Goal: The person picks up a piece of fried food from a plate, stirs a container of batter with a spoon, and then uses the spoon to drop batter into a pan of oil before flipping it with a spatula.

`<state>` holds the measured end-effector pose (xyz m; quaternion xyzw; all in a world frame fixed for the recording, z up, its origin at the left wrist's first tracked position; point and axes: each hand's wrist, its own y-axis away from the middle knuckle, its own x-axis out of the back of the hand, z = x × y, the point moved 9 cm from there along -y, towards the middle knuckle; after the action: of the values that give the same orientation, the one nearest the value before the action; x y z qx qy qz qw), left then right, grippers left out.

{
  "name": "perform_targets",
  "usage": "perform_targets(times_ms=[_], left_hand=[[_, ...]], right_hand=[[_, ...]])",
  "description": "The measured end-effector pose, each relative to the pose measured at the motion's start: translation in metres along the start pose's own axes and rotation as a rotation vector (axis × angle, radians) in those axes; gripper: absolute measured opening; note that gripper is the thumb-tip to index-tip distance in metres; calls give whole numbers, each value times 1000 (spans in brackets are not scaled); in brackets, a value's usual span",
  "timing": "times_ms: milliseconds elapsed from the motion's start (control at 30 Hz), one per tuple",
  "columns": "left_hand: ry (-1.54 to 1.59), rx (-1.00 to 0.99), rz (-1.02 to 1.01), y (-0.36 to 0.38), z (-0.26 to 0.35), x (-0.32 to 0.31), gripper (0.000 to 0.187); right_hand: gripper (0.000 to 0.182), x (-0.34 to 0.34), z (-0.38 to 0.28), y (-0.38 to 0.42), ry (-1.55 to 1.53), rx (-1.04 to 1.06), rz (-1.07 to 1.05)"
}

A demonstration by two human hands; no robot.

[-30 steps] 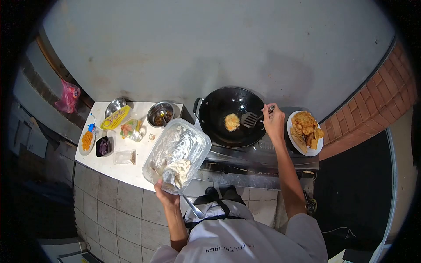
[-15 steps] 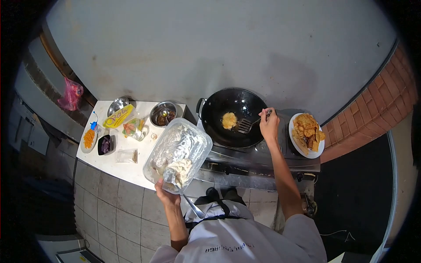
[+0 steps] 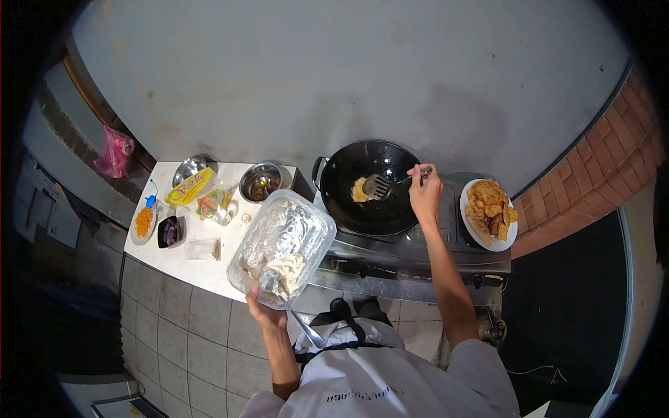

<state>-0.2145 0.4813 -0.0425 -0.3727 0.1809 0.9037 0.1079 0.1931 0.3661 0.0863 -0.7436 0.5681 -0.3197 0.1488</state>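
Right hand: closed around the handle of a slotted metal spatula, whose blade lay over the near edge of a pale yellow fritter. The fritter sat in the middle of a round black wok on a steel gas stove.

Left hand: gripped the near rim of a clear plastic tub lined with crumpled foil, held up in the air over the edge of the white counter and the stove's left end. Pale batter lay in the tub's near corner, with a metal spoon standing in it, its handle sticking out past the rim toward the person's white shirt.

Beside the stove, right: white plate of golden fried pieces, well apart from the wok.

On the counter, left: steel bowl with dark contents; empty steel bowl; yellow packet; clear bag with orange contents; small dish of orange shreds; small dark dish; flat clear packet.

Far left, on a ledge: pink plastic bag.
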Motion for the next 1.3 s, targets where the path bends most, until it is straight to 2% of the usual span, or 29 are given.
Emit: perform_targets(times_ms=[200,500,567,700,1000,1100,1300], left_hand=[[-12,-69,3,3,9,-8,67],[0,-52,38,3,9,-6,67],[5,-40,25,1,8,-5,67],[5,-34,11,-3,5,-2,66],[32,-61,33,-3,7,0,66],[33,-48,56,-1,7,1,66],[16,-57,53,0,11,-2,68]], right_hand=[[17,-1,-12,3,67,51,-27],[14,24,-3,-7,176,67,-65],[15,19,2,-5,197,5,-118],[16,10,7,0,140,19,-117],[17,-7,45,10,46,-107,-91],[16,-7,36,11,8,-131,-75],[12,-21,-21,5,101,2,-169]])
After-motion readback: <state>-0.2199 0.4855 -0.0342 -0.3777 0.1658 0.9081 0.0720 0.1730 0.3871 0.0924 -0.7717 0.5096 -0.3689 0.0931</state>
